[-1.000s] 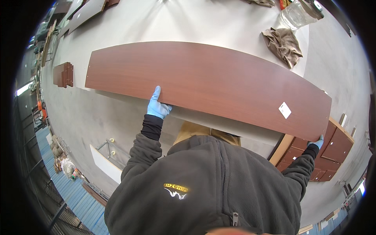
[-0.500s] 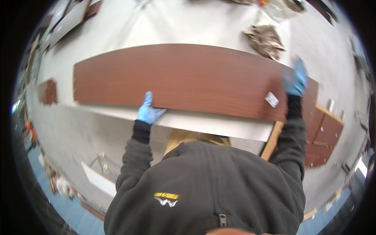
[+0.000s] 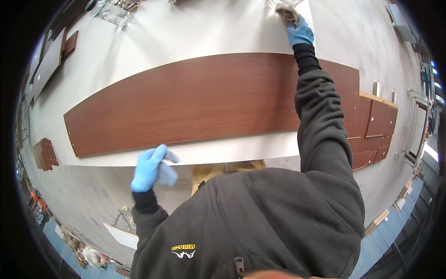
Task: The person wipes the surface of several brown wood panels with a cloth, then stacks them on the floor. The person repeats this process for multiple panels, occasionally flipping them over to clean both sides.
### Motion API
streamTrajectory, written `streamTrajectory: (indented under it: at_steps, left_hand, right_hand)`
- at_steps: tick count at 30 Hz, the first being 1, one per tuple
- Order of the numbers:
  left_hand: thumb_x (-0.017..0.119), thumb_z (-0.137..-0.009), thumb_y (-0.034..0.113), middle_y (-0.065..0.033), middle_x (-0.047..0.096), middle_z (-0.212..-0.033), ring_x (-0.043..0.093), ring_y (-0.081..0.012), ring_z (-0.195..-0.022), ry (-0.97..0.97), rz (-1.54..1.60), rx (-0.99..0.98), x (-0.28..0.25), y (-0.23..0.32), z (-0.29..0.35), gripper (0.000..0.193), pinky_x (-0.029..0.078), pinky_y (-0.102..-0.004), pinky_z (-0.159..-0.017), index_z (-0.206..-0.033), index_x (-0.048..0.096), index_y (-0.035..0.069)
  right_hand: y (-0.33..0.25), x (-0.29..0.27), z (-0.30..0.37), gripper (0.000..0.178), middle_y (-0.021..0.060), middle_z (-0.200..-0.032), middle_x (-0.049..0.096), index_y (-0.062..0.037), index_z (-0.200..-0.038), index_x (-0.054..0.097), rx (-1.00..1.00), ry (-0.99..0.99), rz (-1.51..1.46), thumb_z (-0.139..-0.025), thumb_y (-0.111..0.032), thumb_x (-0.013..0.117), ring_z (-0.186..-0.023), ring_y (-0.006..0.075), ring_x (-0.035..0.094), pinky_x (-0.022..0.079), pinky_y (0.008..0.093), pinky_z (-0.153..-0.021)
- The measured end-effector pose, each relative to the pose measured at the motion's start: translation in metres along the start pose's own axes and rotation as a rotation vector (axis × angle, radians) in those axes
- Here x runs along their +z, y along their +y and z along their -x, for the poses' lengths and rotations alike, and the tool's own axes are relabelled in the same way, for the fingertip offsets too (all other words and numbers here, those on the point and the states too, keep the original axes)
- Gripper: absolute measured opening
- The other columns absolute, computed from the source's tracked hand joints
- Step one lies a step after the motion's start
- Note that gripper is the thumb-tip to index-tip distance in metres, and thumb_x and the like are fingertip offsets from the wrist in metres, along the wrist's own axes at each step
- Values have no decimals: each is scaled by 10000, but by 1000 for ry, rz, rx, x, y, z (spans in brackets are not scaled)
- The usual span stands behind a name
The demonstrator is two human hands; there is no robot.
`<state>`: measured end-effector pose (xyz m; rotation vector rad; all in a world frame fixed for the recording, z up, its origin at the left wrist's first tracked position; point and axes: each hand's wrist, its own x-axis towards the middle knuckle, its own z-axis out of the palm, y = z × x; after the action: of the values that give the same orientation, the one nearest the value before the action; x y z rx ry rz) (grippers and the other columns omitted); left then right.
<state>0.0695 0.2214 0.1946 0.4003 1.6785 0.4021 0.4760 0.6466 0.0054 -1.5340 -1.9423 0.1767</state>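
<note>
A long reddish-brown wood-grain board point(image 3: 195, 102) lies flat on a white tabletop point(image 3: 241, 143). My right arm reaches across the board's right part. Beyond its far edge, my right hand point(image 3: 301, 33), in a blue glove, is closed on a crumpled brown rag point(image 3: 288, 15). My left hand point(image 3: 151, 169), also blue-gloved, hovers by the near edge of the table, apart from the board. Its fingers are spread, partly blurred, with nothing clearly visible in them.
Smaller brown panels point(image 3: 364, 132) are stacked to the right, with another brown stack point(image 3: 45, 154) at far left. A clear glass container point(image 3: 111, 13) stands at the back left. Pale and brown boards point(image 3: 49, 65) lie near the left rim. A wheeled stand point(image 3: 124, 217) is on the floor.
My right hand has left the board's right end, moved to the far side and taken hold of the rag. My left hand has come off the near edge. The white label no longer shows.
</note>
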Motion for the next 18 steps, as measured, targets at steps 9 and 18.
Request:
streamTrajectory:
  at_steps: [9,18]
  left_hand:
    - [561,-1089,441,-202,477,-1611,433,-370,-1507,864,-371,705,-3,9,-154,626,352,-551,-1207,-1537,502,9]
    - [471,-1060,592,-222,284,-1716,237,-420,-1590,1149,-915,521,40,-36,-224,773,169,-654,-1247,-1661,333,125]
  right_hand:
    - [-236,-25,198,658,196,-1520,518,-82,-1377,608,-372,-724,64,-784,-332,746,-1479,431,419,212,704,-1226]
    - [-126,-32,195,608,197,-1503,550,-137,-1431,596,-17,-457,-16,-863,-323,709,-1360,336,565,329,552,-1239]
